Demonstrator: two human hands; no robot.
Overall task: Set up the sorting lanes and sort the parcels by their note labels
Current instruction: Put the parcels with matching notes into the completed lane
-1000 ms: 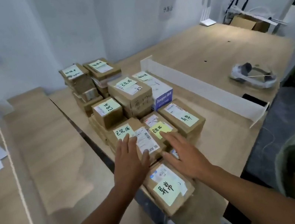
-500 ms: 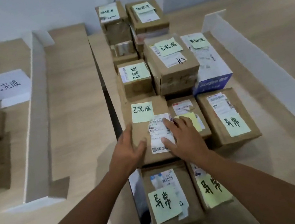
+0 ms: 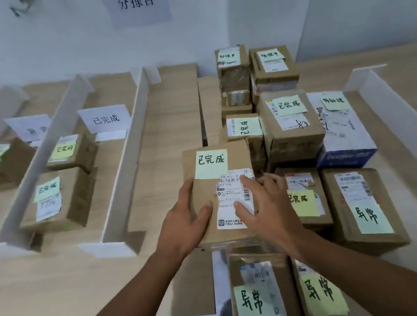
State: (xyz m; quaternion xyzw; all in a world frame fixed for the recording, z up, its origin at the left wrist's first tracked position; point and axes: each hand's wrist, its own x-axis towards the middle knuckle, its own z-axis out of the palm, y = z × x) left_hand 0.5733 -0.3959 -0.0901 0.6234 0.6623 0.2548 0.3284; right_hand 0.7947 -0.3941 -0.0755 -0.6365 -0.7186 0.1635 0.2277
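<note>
Both hands on brown cardboard parcel with green 已完成 note (image 3: 238, 155). Left hand (image 3: 185, 222) grips left edge, thumb on top. Right hand (image 3: 268, 208) curled over right edge, thumb on white shipping label (image 3: 229, 195). Parcel at left edge of stacked parcel pile (image 3: 290, 127), right of white board lane dividers (image 3: 129, 154).

The brown parcel (image 3: 238, 155) with a green note (image 3: 211, 163) "已完成" was held flat between left hand (image 3: 184, 219) and right hand (image 3: 267, 203).

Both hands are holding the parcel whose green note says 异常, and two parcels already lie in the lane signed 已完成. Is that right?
Not quite. The head view shows that the note on the parcel gripped by the left hand and right hand reads 已完成, not 异常. The rest is right.
</note>
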